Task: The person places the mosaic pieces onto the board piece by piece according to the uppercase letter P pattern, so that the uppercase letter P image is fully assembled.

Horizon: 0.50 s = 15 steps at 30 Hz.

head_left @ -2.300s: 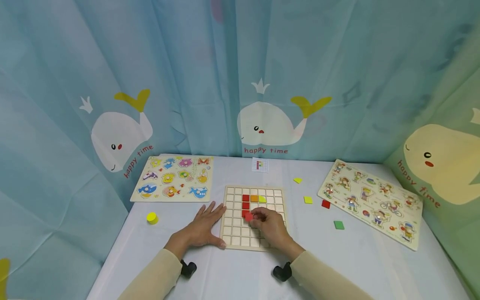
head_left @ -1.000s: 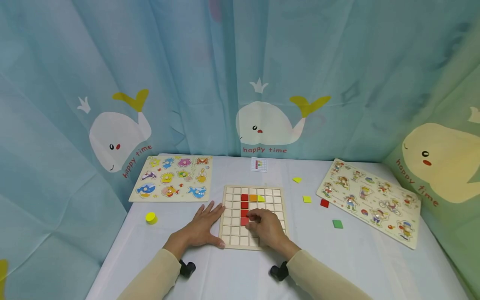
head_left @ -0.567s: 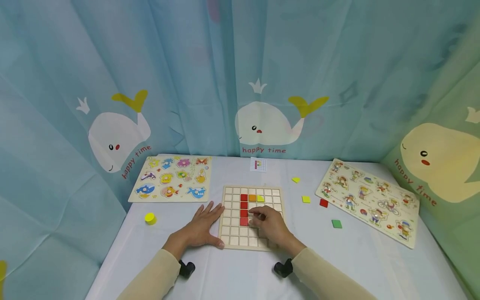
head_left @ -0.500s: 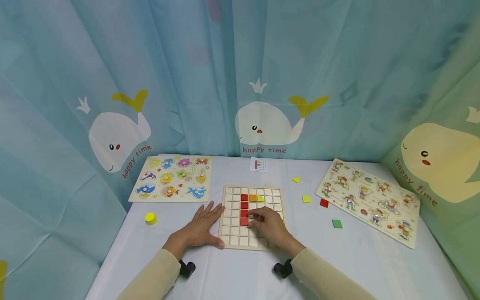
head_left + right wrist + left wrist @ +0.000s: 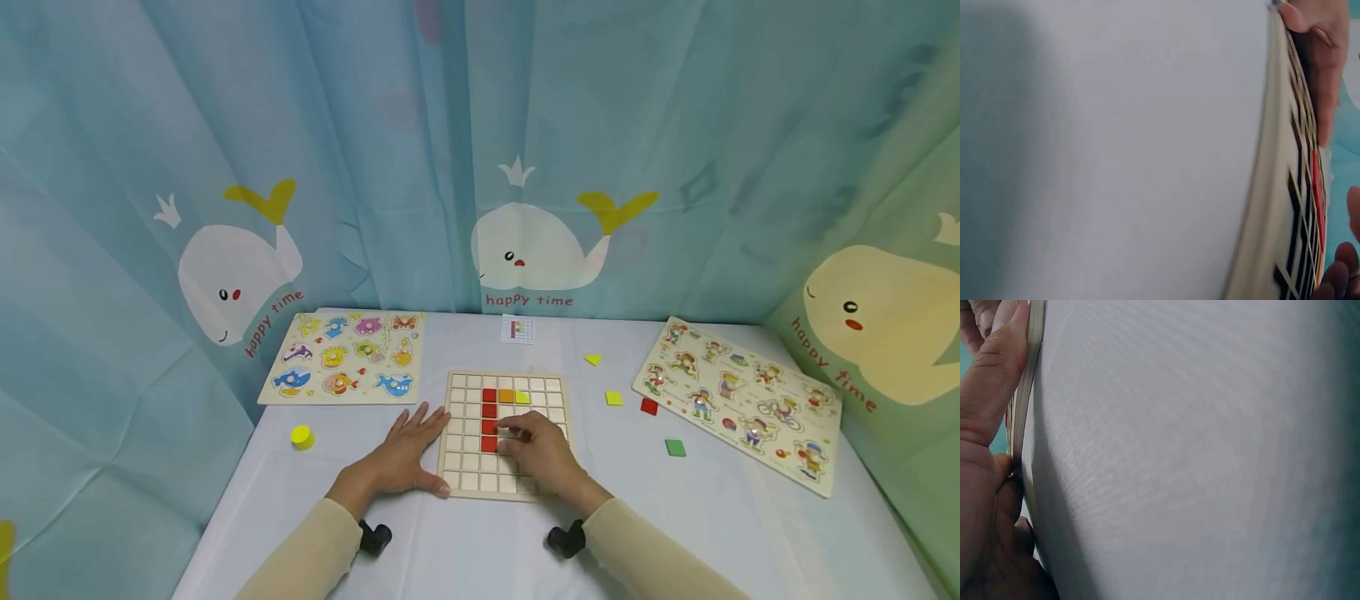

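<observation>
A wooden grid board [image 5: 470, 482] lies on the table before me. Four-sided red tiles form a column in it, the lowest red tile [image 5: 489, 444] sitting flat in its cell; an orange tile [image 5: 507, 396] and a yellow piece [image 5: 522, 397] extend the top row. My left hand [image 5: 405, 454] lies spread at the board's left side, thumb and fingertips touching its edge. Over the board's right half is my right hand [image 5: 543, 450], thumb and forefinger apart beside the lower red tiles, with nothing visible between them. It hides several cells. The right wrist view shows its fingers [image 5: 1341, 269] only partly.
Right of the board lie a yellow triangle [image 5: 593, 359], a yellow square [image 5: 613, 398], a red square [image 5: 649, 406] and a green square [image 5: 676, 447]. A pattern card [image 5: 517, 329] lies behind. Picture puzzles [image 5: 341, 358] [image 5: 738, 400] flank it, and a yellow cylinder [image 5: 302, 437] stands left.
My right hand has set the red tile it was pinching into the lowest cell of the red column and let go. The tile now lies flatter. The left hand has stayed put.
</observation>
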Motion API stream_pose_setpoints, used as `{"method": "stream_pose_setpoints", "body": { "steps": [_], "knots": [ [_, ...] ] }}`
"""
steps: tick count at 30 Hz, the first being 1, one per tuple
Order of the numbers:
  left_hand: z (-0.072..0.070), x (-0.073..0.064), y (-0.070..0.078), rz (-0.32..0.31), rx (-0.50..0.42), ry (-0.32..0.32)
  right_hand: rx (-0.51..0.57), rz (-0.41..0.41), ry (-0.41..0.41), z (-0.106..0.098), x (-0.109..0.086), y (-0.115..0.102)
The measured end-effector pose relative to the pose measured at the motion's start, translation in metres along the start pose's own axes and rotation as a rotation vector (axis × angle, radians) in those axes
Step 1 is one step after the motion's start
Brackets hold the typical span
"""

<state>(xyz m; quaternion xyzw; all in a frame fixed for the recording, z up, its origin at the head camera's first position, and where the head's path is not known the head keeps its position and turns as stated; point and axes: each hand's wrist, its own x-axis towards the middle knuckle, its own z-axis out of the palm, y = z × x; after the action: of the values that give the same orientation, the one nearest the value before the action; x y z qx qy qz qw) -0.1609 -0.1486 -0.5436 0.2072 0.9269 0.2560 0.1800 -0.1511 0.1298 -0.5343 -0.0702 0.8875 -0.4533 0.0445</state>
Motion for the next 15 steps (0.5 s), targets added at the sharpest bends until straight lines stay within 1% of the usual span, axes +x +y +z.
{"method": "stream_pose_setpoints", "body": {
  "steps": [2, 5, 7, 11, 15],
  "knots": [
    [0.0, 0.0, 0.0, -0.002, -0.002, 0.0, 0.055, 0.004, 0.0, -0.006, 0.001, 0.001],
    [0.0, 0.0, 0.0, -0.006, -0.001, -0.002, 0.095, -0.008, 0.016, -0.019, 0.003, 0.002],
    [0.0, 0.0, 0.0, -0.004, -0.001, -0.003, 0.107, -0.009, 0.039, -0.031, 0.005, 0.005],
    [0.001, 0.0, 0.0, -0.003, -0.009, -0.006, 0.105, 0.041, 0.118, -0.064, 0.009, 0.022],
    [0.001, 0.0, 0.0, -0.004, -0.007, -0.007, 0.063, 0.088, 0.218, -0.102, 0.007, 0.048]
  ]
}}
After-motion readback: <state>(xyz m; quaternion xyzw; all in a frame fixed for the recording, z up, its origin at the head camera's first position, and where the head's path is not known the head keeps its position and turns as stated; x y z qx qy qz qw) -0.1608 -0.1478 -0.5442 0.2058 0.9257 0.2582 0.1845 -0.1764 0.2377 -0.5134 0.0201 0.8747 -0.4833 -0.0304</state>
